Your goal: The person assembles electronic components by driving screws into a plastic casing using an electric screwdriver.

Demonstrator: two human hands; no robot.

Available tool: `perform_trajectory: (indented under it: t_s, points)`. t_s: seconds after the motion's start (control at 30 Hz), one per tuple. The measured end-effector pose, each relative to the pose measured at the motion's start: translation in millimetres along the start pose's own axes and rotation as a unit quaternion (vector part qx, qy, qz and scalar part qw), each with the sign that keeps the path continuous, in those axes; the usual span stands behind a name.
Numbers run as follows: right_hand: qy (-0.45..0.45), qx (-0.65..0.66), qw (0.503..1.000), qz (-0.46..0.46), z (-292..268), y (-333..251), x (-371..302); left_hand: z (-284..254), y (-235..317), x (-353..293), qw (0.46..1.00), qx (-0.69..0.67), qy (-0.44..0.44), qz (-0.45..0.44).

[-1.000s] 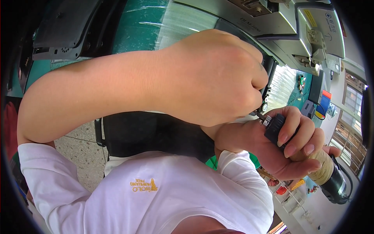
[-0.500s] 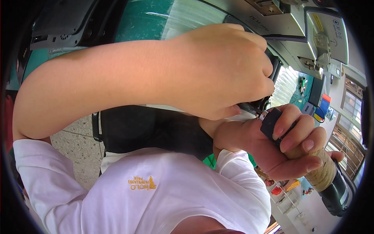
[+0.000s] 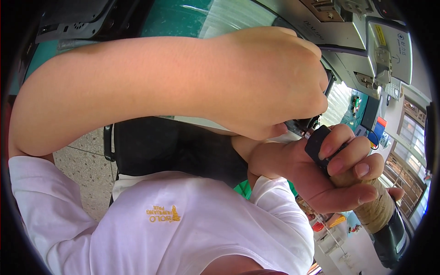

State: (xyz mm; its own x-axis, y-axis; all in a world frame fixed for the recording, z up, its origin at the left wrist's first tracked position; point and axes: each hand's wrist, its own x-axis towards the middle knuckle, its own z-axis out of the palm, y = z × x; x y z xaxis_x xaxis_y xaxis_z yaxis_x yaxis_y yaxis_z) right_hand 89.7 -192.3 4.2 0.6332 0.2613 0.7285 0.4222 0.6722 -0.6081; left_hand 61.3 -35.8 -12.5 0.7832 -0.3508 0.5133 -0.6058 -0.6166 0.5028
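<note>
My left forearm reaches across from the left, and the back of my left hand (image 3: pixel 275 78) faces me with the fingers curled. A dark part (image 3: pixel 292 125) shows just past its thumb; what the fingers close on is hidden beneath. To the right, my right hand (image 3: pixel 337 169) is wrapped around an electric screwdriver (image 3: pixel 375 211), with a black nose, a tan taped body and a black rear end. Its metal tip (image 3: pixel 307 134) points at the dark part beside my left thumb. Whether the tip touches it, I cannot tell.
Grey bench machines (image 3: pixel 337 34) stand at the upper right. A black device (image 3: pixel 78 23) lies on the green mat (image 3: pixel 176 18) at the upper left. A small green circuit board (image 3: pixel 355 104) rests farther right. Below my left forearm is a black seat-like surface (image 3: pixel 169 146).
The view has shifted slightly, and my left hand sits a touch farther right and up in it. Both hands keep their grips, the screwdriver at nearly the same spot.
</note>
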Motion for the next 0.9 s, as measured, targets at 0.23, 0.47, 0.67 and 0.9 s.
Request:
perform_trajectory:
  t_s: [0.23, 0.47, 0.67, 0.9]
  points:
    - [0.007, 0.021, 1.0, -0.001, 3.3, 4.5, 0.3, -1.0, -0.6, -2.5, 1.0, 0.004, 0.007, 0.009]
    - [-0.03, -0.039, 0.999, 0.022, -6.0, -0.8, -2.6, -0.5, -1.1, -2.9, 1.0, -0.001, 0.002, 0.006]
    - [-0.048, -0.021, 0.997, 0.049, -7.0, -1.6, -1.2, 1.5, -0.5, -1.3, 1.0, -0.002, 0.007, 0.004]
    - [-0.064, -0.091, 0.986, 0.124, 6.4, -3.9, 6.4, 2.1, -1.0, -3.6, 1.0, 0.001, 0.006, 0.003]
